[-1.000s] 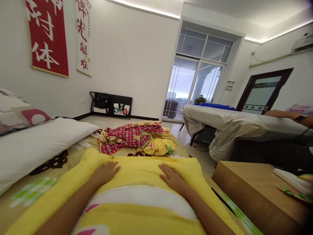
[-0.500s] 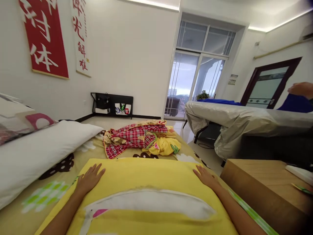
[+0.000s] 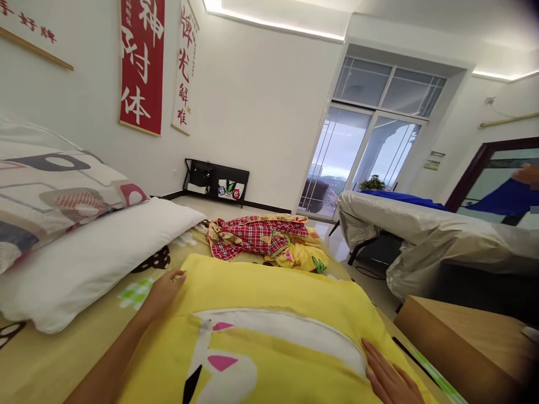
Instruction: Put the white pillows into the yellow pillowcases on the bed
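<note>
A yellow pillowcase-like cloth [image 3: 269, 314] with a white and pink print lies spread on the bed in front of me. My left hand [image 3: 162, 293] rests at its far left corner, fingers bent at the cloth's edge; whether they pinch it I cannot make out. My right hand [image 3: 389, 379] lies flat and open on the cloth's right side near the bottom of the view. A crumpled red plaid and yellow cloth [image 3: 265, 238] sits farther back on the bed.
A white pillow [image 3: 96, 255] and a patterned pillow [image 3: 46, 188] lie to the left. A wooden bedside table [image 3: 467, 342] stands at the right. Beyond it is a plastic-covered bed [image 3: 425, 235], where another person's hand holds a blue cloth [image 3: 501, 199]. Glass balcony doors [image 3: 357, 160] are behind.
My hands slid outward from the middle of the yellow cloth to its sides, then my right hand drew back toward me. The view turned left.
</note>
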`<state>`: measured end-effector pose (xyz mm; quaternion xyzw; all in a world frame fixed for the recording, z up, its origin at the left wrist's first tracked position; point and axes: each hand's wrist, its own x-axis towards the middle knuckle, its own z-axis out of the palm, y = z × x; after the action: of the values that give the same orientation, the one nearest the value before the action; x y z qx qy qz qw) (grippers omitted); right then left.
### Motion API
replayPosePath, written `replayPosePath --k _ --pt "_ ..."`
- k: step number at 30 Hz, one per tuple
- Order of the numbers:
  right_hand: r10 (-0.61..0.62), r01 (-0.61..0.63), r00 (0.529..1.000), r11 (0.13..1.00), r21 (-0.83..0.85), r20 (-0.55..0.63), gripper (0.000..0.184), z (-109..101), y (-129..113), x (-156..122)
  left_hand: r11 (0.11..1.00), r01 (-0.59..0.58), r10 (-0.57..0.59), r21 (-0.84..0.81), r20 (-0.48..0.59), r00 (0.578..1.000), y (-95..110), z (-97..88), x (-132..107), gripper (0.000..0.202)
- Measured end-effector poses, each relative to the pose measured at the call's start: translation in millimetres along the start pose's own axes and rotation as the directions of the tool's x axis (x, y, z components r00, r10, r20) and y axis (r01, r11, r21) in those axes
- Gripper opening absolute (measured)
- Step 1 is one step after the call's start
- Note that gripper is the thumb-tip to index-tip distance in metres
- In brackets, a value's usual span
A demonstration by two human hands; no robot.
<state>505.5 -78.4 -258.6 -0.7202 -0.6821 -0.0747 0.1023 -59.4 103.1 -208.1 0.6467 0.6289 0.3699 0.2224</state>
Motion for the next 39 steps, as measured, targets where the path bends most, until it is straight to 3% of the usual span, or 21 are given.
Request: replayPosePath --k 2,4,6,9,12,15,18,22,26,29,35,37,39 --pt "-0.028 0.032 0.999 0.996 -0.085 0.040 0.051 -23.9 -7.5 13.5 0.992 -0.109 0.105 -0.064 -0.053 0.993 22.5 -5.0 -14.4 0.045" --pt "-0.039 0.037 0.999 0.981 -0.193 -0.009 0.046 -59.1 -33.9 28.4 0.967 -0.234 0.227 -0.104 -0.077 0.971 40.9 -10.6 -30.8 0.040" --pt "-0.115 0.077 0.983 0.966 -0.248 -0.141 0.044 -93.6 -87.8 36.4 0.937 -0.322 0.326 -0.135 0.005 0.945 51.7 -15.3 -44.3 0.037" --pt "-0.440 0.414 0.878 0.896 -0.161 -0.189 0.040 -124.9 -204.0 34.7 0.913 -0.337 0.388 -0.232 0.228 0.893 55.0 -18.3 -53.3 0.035" --pt "-0.632 0.628 0.755 0.773 -0.085 -0.173 0.022 -123.2 -308.6 34.1 0.910 -0.286 0.369 -0.300 0.270 0.890 51.4 -18.6 -51.5 0.038" --pt "-0.577 0.576 0.796 0.815 -0.067 -0.180 0.023 -93.8 -359.4 42.9 0.916 -0.283 0.365 -0.285 0.293 0.884 48.0 -19.4 -47.8 0.043" --pt "-0.492 0.510 0.834 0.860 0.009 -0.251 0.026 -56.7 -365.2 51.9 0.916 -0.306 0.386 -0.259 0.359 0.850 45.9 -20.2 -47.1 0.040" --pt "-0.515 0.622 0.753 0.761 0.185 -0.410 0.035 -31.3 -355.9 55.6 0.910 -0.323 0.408 -0.261 0.410 0.816 44.7 -21.2 -48.7 0.039" --pt "-0.501 0.677 0.694 0.699 0.231 -0.517 0.026 -28.7 -354.0 55.2 0.910 -0.312 0.404 -0.272 0.424 0.810 44.8 -26.5 -50.3 0.041" --pt "-0.522 0.696 0.685 0.675 0.244 -0.509 0.025 -26.8 -355.1 55.8 0.919 -0.297 0.385 -0.258 0.437 0.813 44.0 -31.0 -50.0 0.042" --pt "-0.528 0.699 0.683 0.672 0.243 -0.505 0.021 -26.3 -358.1 54.9 0.964 -0.244 0.267 -0.110 0.349 0.898 39.4 -29.2 -47.5 0.046" --pt "-0.532 0.696 0.690 0.674 0.248 -0.491 0.020 -27.3 -358.2 54.4 0.972 -0.234 0.211 0.010 0.400 0.892 41.3 -26.7 -49.1 0.043" --pt "-0.532 0.685 0.702 0.685 0.247 -0.473 0.017 -27.8 -358.4 54.0 0.958 -0.250 0.152 0.138 0.494 0.856 45.6 -24.0 -51.4 0.040"
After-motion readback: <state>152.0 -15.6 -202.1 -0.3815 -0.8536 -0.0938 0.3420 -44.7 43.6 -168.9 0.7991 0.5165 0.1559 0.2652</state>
